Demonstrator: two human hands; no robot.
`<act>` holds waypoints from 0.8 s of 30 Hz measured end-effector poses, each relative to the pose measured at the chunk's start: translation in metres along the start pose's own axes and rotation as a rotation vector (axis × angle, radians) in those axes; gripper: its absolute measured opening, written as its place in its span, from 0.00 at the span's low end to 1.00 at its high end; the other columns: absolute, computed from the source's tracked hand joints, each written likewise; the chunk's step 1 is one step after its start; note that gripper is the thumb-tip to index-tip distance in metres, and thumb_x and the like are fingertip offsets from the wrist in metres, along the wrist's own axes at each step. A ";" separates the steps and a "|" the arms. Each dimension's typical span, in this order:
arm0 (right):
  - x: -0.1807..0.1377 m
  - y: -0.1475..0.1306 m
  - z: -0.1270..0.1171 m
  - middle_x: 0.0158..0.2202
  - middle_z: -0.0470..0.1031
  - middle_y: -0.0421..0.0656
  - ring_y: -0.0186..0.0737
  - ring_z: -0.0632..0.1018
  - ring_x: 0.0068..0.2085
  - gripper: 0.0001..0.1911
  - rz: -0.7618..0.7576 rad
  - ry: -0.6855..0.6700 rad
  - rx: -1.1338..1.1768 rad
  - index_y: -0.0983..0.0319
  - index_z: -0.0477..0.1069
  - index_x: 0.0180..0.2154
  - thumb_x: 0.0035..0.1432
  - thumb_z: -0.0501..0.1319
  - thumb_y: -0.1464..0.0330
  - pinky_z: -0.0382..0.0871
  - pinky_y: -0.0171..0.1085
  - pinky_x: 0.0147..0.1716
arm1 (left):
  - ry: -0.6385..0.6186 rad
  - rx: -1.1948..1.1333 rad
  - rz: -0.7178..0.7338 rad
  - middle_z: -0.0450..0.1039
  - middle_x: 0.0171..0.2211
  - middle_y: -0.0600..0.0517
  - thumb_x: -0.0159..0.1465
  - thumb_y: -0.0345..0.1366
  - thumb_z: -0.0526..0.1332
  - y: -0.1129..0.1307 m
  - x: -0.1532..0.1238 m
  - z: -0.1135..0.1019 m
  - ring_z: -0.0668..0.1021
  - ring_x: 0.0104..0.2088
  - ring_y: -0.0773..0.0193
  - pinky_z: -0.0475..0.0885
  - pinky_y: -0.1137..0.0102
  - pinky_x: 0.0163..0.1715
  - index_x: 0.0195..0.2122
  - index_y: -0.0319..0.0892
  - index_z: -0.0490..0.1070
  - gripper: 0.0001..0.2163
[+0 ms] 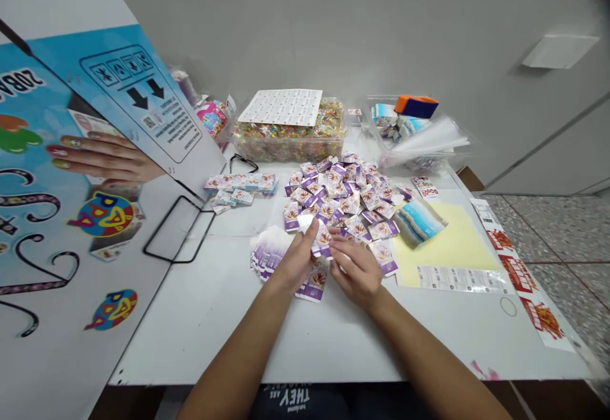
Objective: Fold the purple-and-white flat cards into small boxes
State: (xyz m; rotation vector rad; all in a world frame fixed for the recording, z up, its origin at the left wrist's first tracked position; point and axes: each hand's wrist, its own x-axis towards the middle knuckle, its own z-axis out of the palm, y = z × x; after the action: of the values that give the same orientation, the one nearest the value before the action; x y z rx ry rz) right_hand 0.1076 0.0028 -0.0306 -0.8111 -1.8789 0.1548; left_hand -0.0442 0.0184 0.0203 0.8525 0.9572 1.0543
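Note:
A small white-and-purple cardboard box (324,240) printed with a picture of painted nails is held up between my two hands over the table. My left hand (299,256) grips its left side, thumb on top. On the box's right side, the fingers of my right hand (356,266) are bent and pinch its edge. Just beyond spreads a heap of similar small purple boxes (336,188). Beside my left hand lies a fanned stack of flat purple-and-white cartons (267,258). Another flat purple carton (312,283) rests under my hands.
Behind the heap stand a clear bin of colourful packets (290,147) with a printed sheet on top and a second bin (381,143). Blue-and-white boxes (241,182) lie left. A big printed display board (157,115) rises at left. A yellow sheet (448,236) lies right.

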 end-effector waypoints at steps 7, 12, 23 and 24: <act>0.012 0.001 -0.012 0.47 0.78 0.50 0.51 0.79 0.45 0.17 0.080 0.128 0.032 0.57 0.73 0.51 0.60 0.58 0.72 0.73 0.53 0.43 | -0.042 -0.144 0.046 0.74 0.25 0.52 0.53 0.56 0.71 0.006 -0.001 -0.012 0.79 0.27 0.62 0.73 0.70 0.30 0.35 0.39 0.71 0.24; 0.012 0.002 -0.011 0.56 0.67 0.53 0.59 0.72 0.55 0.26 0.049 0.003 0.075 0.57 0.65 0.58 0.58 0.59 0.63 0.69 0.59 0.51 | -0.289 -0.001 -0.078 0.65 0.18 0.58 0.44 0.58 0.74 -0.014 0.000 -0.013 0.69 0.16 0.71 0.62 0.75 0.17 0.28 0.38 0.68 0.28; 0.013 0.007 -0.012 0.62 0.64 0.51 0.48 0.82 0.40 0.14 0.634 -0.238 0.643 0.56 0.68 0.44 0.60 0.65 0.56 0.79 0.47 0.33 | -0.412 -0.105 -0.302 0.63 0.14 0.55 0.55 0.74 0.48 -0.032 0.005 0.004 0.67 0.14 0.70 0.62 0.74 0.15 0.22 0.40 0.66 0.36; 0.015 0.008 -0.016 0.61 0.65 0.50 0.40 0.81 0.30 0.12 0.702 -0.290 0.691 0.57 0.69 0.40 0.61 0.64 0.56 0.75 0.42 0.23 | -0.443 -0.112 -0.303 0.68 0.17 0.52 0.56 0.73 0.51 -0.034 0.005 0.005 0.71 0.17 0.67 0.67 0.72 0.19 0.25 0.39 0.68 0.36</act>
State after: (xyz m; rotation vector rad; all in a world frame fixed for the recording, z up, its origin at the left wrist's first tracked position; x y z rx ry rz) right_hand 0.1216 0.0139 -0.0152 -0.9404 -1.5424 1.3351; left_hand -0.0276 0.0137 -0.0099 0.7760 0.6201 0.6166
